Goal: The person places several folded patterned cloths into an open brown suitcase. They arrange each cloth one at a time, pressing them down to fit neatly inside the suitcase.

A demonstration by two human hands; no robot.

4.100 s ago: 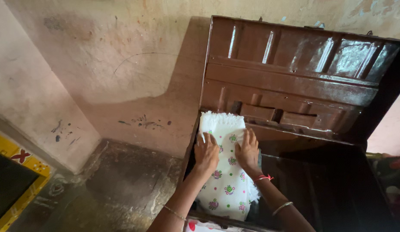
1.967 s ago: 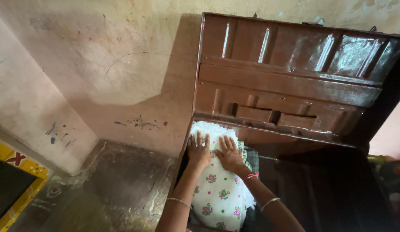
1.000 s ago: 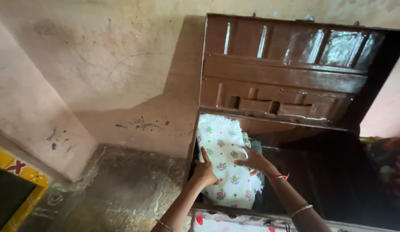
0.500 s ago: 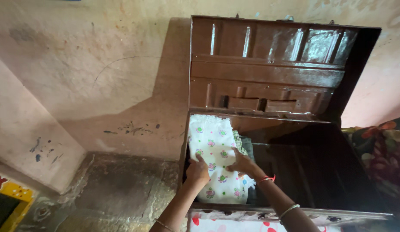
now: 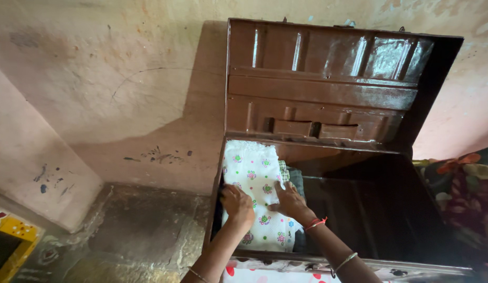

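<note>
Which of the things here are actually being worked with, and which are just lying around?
In use:
left hand and right hand, both pressing on the white flowered cloth
open brown metal trunk holding that cloth

Lying about:
dark folded clothes beside the cloth
patterned fabric at right
yellow-edged mat on the floor

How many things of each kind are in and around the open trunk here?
Brown metal trunk, lid up: 1
White flowered cloth, folded, inside the trunk: 1
Darker folded cloth beside it: 1
Hands pressing on the flowered cloth: 2, left hand and right hand
Total: 5
</note>
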